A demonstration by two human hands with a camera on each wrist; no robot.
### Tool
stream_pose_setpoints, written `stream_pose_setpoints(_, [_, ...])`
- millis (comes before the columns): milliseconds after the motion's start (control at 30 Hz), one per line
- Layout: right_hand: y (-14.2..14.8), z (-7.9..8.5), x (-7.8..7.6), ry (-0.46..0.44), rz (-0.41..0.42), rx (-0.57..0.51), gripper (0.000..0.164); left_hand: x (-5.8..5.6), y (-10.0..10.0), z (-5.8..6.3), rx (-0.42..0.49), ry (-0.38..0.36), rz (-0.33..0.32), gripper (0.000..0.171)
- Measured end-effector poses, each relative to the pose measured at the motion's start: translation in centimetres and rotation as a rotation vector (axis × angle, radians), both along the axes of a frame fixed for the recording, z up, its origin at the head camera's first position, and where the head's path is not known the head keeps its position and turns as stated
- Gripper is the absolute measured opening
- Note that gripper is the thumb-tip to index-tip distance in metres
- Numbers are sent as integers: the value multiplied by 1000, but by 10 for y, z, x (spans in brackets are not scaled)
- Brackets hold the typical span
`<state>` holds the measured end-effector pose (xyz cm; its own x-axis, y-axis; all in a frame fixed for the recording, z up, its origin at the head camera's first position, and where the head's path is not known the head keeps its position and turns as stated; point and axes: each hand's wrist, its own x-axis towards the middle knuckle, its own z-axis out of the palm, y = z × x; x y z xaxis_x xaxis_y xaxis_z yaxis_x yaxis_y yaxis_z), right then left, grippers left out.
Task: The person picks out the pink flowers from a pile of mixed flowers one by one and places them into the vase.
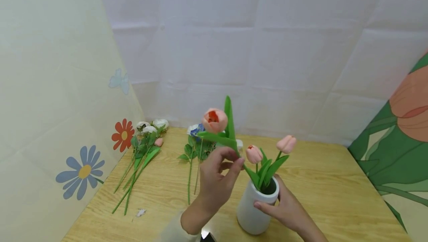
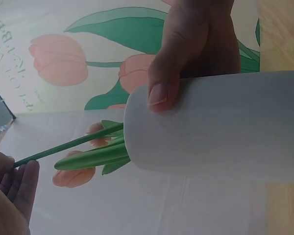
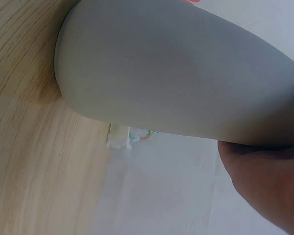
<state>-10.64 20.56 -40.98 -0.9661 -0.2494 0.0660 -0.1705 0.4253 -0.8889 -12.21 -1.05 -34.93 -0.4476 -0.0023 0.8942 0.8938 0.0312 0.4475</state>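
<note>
My left hand (image 1: pixel 217 177) pinches the stem of a pink tulip (image 1: pixel 215 120) just below its leaves. In the left wrist view, the green stem (image 2: pixel 68 145) slants from those fingers to the mouth of the white vase (image 2: pixel 210 127), where its lower end is hidden. Two other pink tulips, a left one (image 1: pixel 254 154) and a right one (image 1: pixel 286 144), stand in the vase with their green leaves. With thumb in front and fingers behind, my right hand (image 1: pixel 287 206) grips the vase near its rim. The vase leans slightly on the wooden table.
At the left lies a bunch of white flowers (image 1: pixel 147 127) with long stems and a pink bud (image 1: pixel 158 142). Behind my left hand are a blue flower (image 1: pixel 197 132) and more leafy stems. A small white scrap (image 1: pixel 141 212) lies near the front. Cloth backdrops (image 1: pixel 207 56) enclose the table.
</note>
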Motion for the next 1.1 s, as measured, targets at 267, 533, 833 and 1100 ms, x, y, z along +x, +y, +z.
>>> stream_pose_setpoints(267, [-1,-1,0,-1,0,-7,80,2,3,-8,-24,-18,-3,17])
stream_pose_setpoints(533, [-1,0,0,5,1,-10,80,0,7,-14,-9,-1,-6,19])
stream_pose_setpoints(833, [1,-2,-1,22,12,-8,79,1,10,-20,-26,14,48,17])
stream_pose_setpoints(1100, [1,-4,-2,27,10,-12,78,4,11,-23,-35,49,98,10])
